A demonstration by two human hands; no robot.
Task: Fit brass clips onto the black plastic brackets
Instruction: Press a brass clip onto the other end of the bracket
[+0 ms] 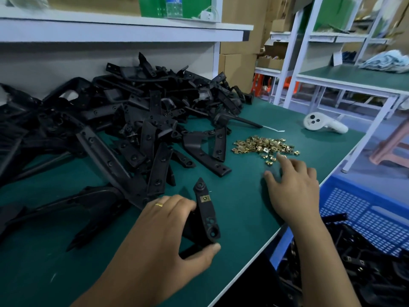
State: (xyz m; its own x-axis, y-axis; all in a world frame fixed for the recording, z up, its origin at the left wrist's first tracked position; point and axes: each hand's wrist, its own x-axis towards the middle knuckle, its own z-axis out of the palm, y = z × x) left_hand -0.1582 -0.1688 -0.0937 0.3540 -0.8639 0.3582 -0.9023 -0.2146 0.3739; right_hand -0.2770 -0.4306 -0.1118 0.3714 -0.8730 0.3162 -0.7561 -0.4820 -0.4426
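My left hand (163,231) grips a black plastic bracket (207,214) near the front of the green table, fingers and thumb curled round its lower part. One brass clip (204,198) sits on the bracket's upper arm. My right hand (294,185) hovers palm down with fingers spread, its fingertips reaching the near edge of a loose heap of brass clips (265,146). It holds nothing that I can see. A big pile of black brackets (115,125) covers the left and back of the table.
A white handheld controller (323,125) lies at the table's far right. A blue plastic crate (363,218) with black brackets in it stands beside the table's right edge (287,224). A white shelf (121,29) hangs over the pile.
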